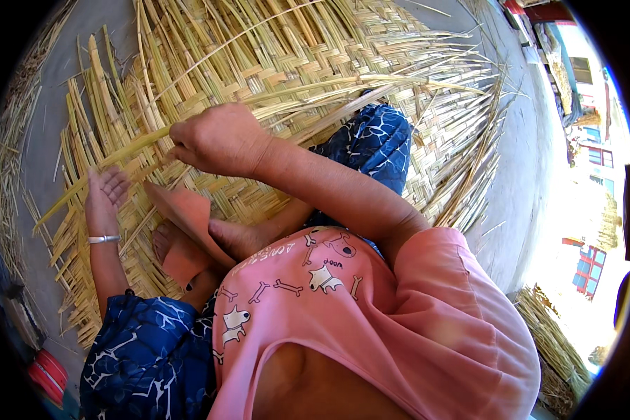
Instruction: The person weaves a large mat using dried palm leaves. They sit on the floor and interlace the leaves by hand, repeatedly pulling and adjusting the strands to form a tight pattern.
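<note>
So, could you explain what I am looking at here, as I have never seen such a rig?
There is no machine: these are a person's two bare hands. The single picture comes from a wide fisheye camera worn on the head, looking down, so its left is the person's left and edges bend near the rim. A large woven mat lies on the grey ground, with unwoven ends fanning out. The right hand grips a long yellowish strip. The left hand is open beside it; I cannot tell whether they touch.

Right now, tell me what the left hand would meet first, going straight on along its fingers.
Probably the long strip, just ahead of the left hand; depth is unclear, so they may already touch.
</note>
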A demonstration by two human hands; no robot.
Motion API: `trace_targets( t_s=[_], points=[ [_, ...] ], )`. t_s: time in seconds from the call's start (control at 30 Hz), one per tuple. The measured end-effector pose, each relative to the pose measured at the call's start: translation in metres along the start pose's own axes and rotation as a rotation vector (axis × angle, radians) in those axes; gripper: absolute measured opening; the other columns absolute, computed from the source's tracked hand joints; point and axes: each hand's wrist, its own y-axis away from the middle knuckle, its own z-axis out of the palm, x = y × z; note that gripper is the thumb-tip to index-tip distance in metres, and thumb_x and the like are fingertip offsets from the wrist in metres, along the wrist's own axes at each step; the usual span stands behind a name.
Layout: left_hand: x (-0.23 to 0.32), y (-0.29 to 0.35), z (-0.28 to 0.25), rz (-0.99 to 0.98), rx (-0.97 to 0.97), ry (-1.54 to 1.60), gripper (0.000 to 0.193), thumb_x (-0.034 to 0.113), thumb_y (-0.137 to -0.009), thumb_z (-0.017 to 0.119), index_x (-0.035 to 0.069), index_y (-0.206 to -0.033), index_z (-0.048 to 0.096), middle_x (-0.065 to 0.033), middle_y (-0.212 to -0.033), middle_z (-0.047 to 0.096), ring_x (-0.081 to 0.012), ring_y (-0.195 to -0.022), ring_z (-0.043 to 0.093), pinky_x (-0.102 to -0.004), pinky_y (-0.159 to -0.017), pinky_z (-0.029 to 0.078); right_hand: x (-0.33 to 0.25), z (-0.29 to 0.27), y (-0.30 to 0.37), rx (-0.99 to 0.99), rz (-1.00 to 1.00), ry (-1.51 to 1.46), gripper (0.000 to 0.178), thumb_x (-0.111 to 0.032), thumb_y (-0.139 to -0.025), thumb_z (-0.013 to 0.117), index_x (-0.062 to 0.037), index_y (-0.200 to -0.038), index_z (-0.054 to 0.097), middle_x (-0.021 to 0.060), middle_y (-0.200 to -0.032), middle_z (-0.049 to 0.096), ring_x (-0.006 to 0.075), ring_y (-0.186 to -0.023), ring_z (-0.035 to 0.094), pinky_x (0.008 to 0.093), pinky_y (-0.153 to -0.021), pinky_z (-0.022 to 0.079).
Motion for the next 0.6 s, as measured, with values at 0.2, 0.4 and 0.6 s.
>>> trace_targets(
  t_s=[0.2, 0.4, 0.6],
  points=[
    [-0.016, 0.044, 0.042, 0.797, -0.082, -1.195, 0.036, 0.034, -0.094, 0.049, 0.001, -0.106, 0.061, -0.0138, -0.104, 0.062, -0.0287, -0.100, 0.057, -0.0366, -0.086, 0.042, 0.002, 0.006, 0.024, -0.029, 0.042, -0.051, 0.025, -0.034, -0.080, 0.061, -0.0097, -0.074, 0.057, 0.0094, -0.066, 0.061, 0.0320, -0.064, 0.062, 0.0442, -0.056, 0.048],
    [0.004, 0.064, 0.054, 1.002, -0.207, -1.104, 0.019, 0.019, -0.090, 0.052, 0.002, -0.094, 0.059, -0.0132, -0.097, 0.057, -0.0317, -0.093, 0.055, -0.0386, -0.085, 0.040, -0.009, -0.013, 0.048, 0.020, 0.019, -0.148, 0.020, -0.027, -0.078, 0.064, -0.0100, -0.074, 0.055, 0.0078, -0.066, 0.058, 0.0313, -0.064, 0.060, 0.0421, -0.055, 0.047],
    [0.002, 0.088, 0.053, 0.656, -0.363, -0.897, 0.022, 0.022, -0.090, 0.056, 0.002, -0.081, 0.053, -0.0049, -0.072, 0.052, -0.0164, -0.067, 0.050, -0.0299, -0.062, 0.039, -0.011, -0.056, 0.071, 0.083, -0.035, -0.068, 0.020, -0.027, -0.076, 0.062, -0.0089, -0.073, 0.053, 0.0078, -0.065, 0.058, 0.0307, -0.064, 0.060, 0.0422, -0.055, 0.048]
  ],
)
